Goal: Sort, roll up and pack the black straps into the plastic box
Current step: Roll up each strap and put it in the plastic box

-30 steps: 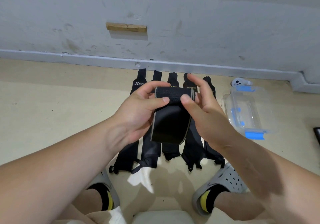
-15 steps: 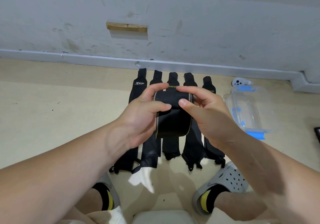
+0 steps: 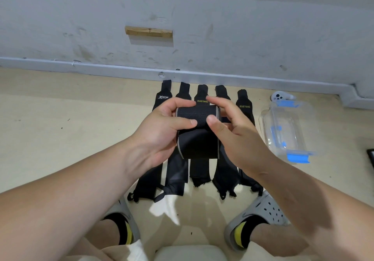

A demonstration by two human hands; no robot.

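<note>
Mid-roll: left hand [image 3: 162, 127], right hand [image 3: 236, 137] both pinching strap [image 3: 197, 145], its tail hanging. Next, likely: finish winding, then into plastic box [image 3: 263, 125].

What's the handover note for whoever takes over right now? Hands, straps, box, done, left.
Left hand: grips the left end of the partly rolled strap, thumb on the roll.
Right hand: pinches the right end of the same roll between thumb and fingers.
Its loose tail hangs below the roll.
Five straps lie flat in a row on the floor, under the hands.
Plastic box: on the floor to the right, no strap visible in it.
Done: straps laid out, first roll started.
Left: finish this roll, pack it, then roll and pack the other five.
</note>
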